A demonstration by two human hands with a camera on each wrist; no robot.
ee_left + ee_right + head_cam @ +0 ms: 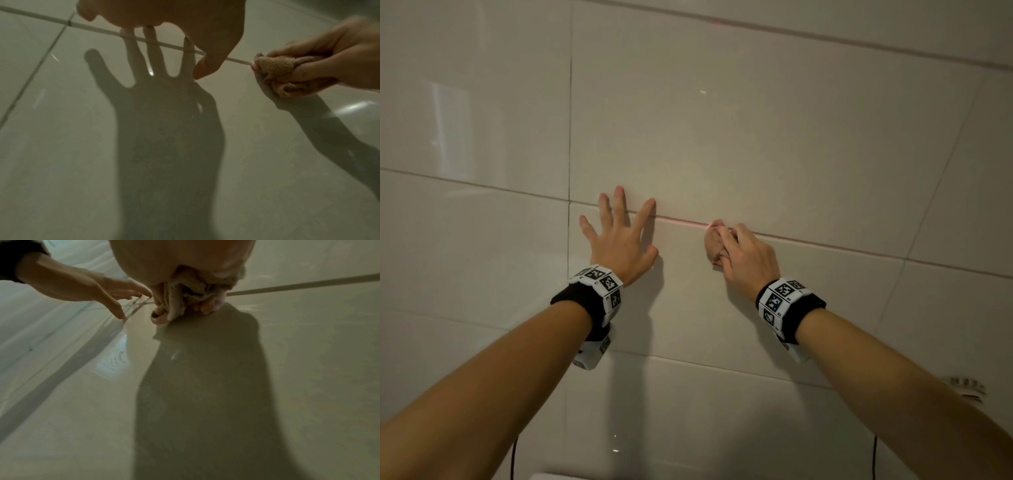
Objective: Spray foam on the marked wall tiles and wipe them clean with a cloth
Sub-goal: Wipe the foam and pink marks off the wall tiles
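Two hands rest against the glossy wall tiles (756, 144), both at the horizontal grout line (825, 245) that serves as reference. Left hand (619, 236): fingers spread and straight, fingertips touching the tile, three of them just above the grout line; it grasps nothing. Right hand (743, 255): clenched around a bunched beige cloth (713, 243), which is pressed to the tile on the grout line, near the left hand's thumb but apart from it. Bare tile extends above and to the right of the grout line. A vertical joint (569, 137) lies left of the left hand.
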